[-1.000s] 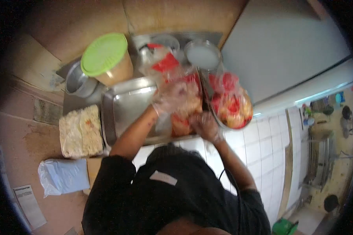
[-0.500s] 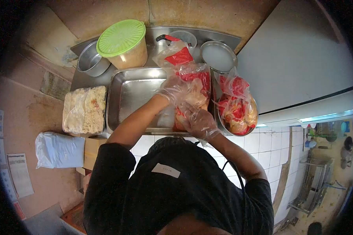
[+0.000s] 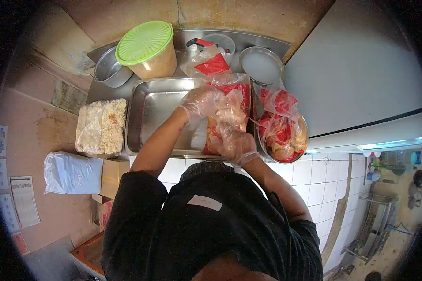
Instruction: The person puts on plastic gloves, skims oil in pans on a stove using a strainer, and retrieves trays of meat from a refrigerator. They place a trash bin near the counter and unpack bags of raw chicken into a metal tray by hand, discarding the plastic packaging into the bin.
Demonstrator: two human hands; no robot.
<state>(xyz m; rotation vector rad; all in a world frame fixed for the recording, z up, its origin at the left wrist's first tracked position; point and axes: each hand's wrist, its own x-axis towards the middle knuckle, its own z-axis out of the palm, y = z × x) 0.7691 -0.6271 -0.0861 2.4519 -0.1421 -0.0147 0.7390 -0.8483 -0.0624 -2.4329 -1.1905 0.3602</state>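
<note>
Clear plastic gloves cover both of my hands. My left hand [image 3: 201, 101] is closed on the upper left side of a pale piece of raw chicken [image 3: 230, 108]. Just below, my right hand [image 3: 235, 143] has its fingers curled against the lower part of the same piece. Both hands are over the right end of a steel tray [image 3: 150, 85], where a red and clear plastic bag [image 3: 241, 84] and more chicken lie under them. Some fingertips are hidden by the meat and the gloves.
Right of the tray, a round metal bowl [image 3: 295, 158] holds chicken in red bags. A pan of whitish liquid [image 3: 260, 65], a green-lidded tub [image 3: 145, 47] and a metal pot [image 3: 110, 70] stand behind. Breadcrumb-like packs [image 3: 101, 126] lie left. A grey panel [image 3: 351, 75] bounds the right.
My left hand has shifted slightly left, and more of the pale chicken shows between my hands. My right hand has turned a little and stays low beside it.
</note>
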